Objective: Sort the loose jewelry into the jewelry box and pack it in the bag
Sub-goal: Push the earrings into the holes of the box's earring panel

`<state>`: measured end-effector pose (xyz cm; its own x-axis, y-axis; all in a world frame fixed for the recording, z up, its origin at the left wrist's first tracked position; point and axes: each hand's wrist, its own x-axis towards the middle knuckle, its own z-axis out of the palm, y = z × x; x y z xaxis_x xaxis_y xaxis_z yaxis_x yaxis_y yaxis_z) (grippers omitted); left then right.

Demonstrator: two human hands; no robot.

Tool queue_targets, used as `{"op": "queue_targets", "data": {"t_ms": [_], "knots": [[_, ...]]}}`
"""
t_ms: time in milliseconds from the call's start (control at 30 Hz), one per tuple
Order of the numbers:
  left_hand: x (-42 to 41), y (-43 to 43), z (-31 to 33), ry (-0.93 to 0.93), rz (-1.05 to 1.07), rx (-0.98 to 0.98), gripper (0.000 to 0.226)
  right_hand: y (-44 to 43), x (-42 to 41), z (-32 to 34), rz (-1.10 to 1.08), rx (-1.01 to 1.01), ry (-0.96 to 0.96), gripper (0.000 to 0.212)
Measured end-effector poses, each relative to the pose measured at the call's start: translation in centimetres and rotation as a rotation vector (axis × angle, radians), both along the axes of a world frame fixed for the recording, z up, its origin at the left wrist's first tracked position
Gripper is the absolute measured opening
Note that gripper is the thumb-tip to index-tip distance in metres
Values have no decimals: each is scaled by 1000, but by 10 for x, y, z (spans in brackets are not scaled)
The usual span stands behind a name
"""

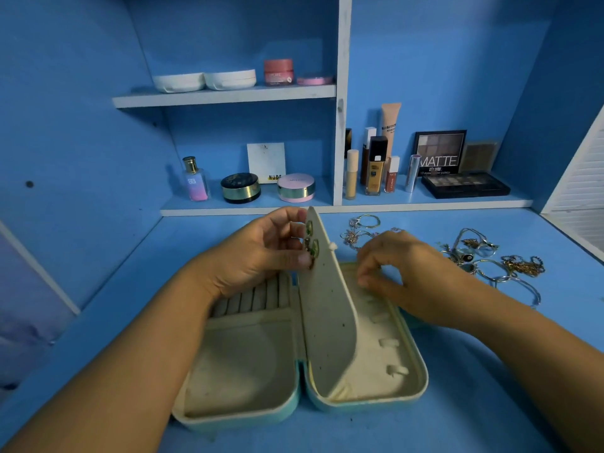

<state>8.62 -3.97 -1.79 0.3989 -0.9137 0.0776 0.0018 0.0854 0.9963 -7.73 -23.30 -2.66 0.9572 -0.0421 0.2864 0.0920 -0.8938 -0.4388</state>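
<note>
The pale green jewelry box (pixel 413 384) lies open on the blue desk, cream inside. Its middle earring panel (pixel 327 308) stands upright. Green earrings (pixel 312 245) sit on the panel's left face near the top. My left hand (pixel 258 256) is at that face, its fingertips pinching a green earring against the panel. My right hand (pixel 405 273) hovers behind the panel over the box's right half, fingers curled with thumb and forefinger pinched together; anything between them is too small to see. Loose jewelry (pixel 490 259), chains, rings and bangles, lies on the desk to the right. No bag is in view.
More chains and a ring (pixel 362 230) lie behind the box. A shelf at the back holds a perfume bottle (pixel 195 179), compacts (pixel 241 188), foundation bottles (pixel 375 171) and an eyeshadow palette (pixel 464 184). A white louvred panel (pixel 581 178) stands at the far right.
</note>
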Motion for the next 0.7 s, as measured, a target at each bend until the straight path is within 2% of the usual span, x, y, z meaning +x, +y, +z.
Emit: {"op": "queue_targets", "data": {"t_ms": [100, 267, 433, 633, 700], "knots": [[0, 3, 2, 64, -75, -38, 66, 4, 0, -3, 53, -130, 48, 7], [-2, 6, 3, 176, -51, -51, 82, 4, 0, -4, 41, -143, 45, 10], [-3, 5, 4, 221, -62, -70, 68, -1, 1, -2, 3, -21, 37, 10], [-2, 5, 4, 202, -66, -61, 71, -1, -1, 0, 21, -84, 82, 7], [-3, 5, 4, 175, -50, -48, 61, 0, -2, 2, 29, -93, 94, 9]]}}
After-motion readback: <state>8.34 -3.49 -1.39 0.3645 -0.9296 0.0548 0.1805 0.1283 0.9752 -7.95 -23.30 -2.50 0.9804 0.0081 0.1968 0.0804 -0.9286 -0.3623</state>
